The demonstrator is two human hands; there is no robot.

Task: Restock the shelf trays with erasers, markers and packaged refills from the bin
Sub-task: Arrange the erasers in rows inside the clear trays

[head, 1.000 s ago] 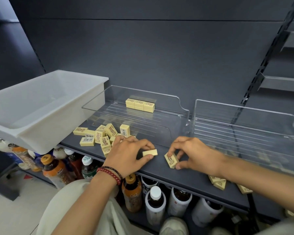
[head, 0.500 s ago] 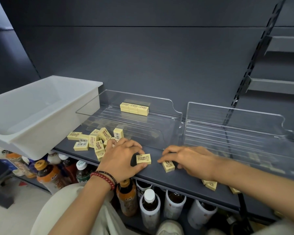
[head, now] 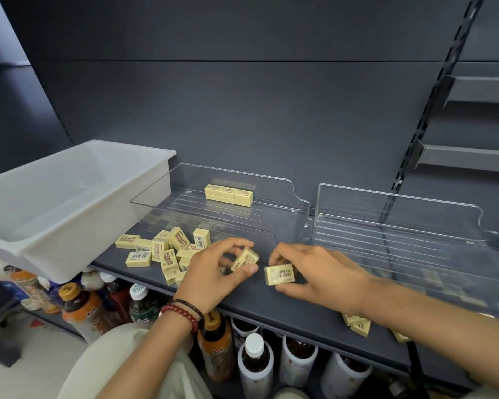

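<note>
L hand (head: 213, 272) pinches an eraser (head: 245, 259), R hand (head: 320, 272) pinches a 2nd eraser (head: 280, 274), both at the shelf (head: 271, 306) front before the tray (head: 242, 180); I'd square them label-up, clear the lip, butt vs back row (head: 228, 194) w/o knocking it.

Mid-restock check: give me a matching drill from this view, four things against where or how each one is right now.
Column 1
1. left hand
2. white bin
3. left clear tray
4. loose erasers

Column 2
A. has a row of erasers at its back
B. heaped on the shelf in front of the tray
C. pinches one eraser
D. leftmost, beside the tray

Pairs: 1-C, 2-D, 3-A, 4-B
</note>
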